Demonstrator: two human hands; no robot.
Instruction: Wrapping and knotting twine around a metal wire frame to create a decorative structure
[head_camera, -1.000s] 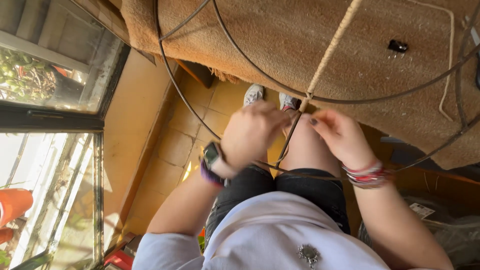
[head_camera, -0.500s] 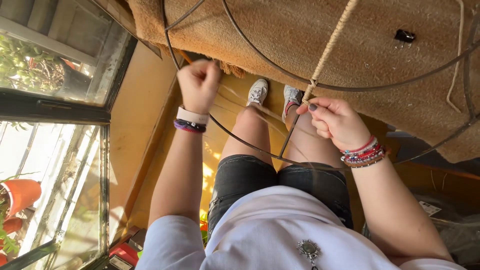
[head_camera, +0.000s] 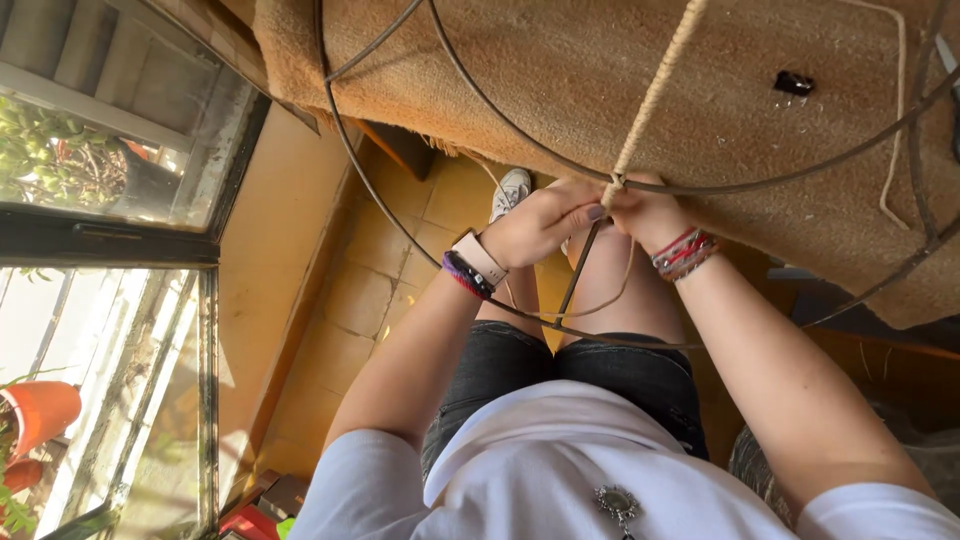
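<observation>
L hand (head_camera: 540, 225) + R hand (head_camera: 645, 212) both pinched shut on jute cord (head_camera: 655, 95) at wire-frame (head_camera: 400, 215) crossing, above knees. Loose tail (head_camera: 600, 300) hangs below. Risk, my guess: grip slackens → wrap loosens, slides along wire; tail may snag.

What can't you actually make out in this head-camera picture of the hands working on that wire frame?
- Fingertips of the left hand and right hand: pressed together at the frame, so the grip on the cord is hidden.
- The knot where cord meets wire frame: covered by the fingers.
- The wire frame's full shape: cut off by the top and right edges.
- Small black clip on the mat: too small for detail.
- One shoe: the other sits behind the hands.
</observation>
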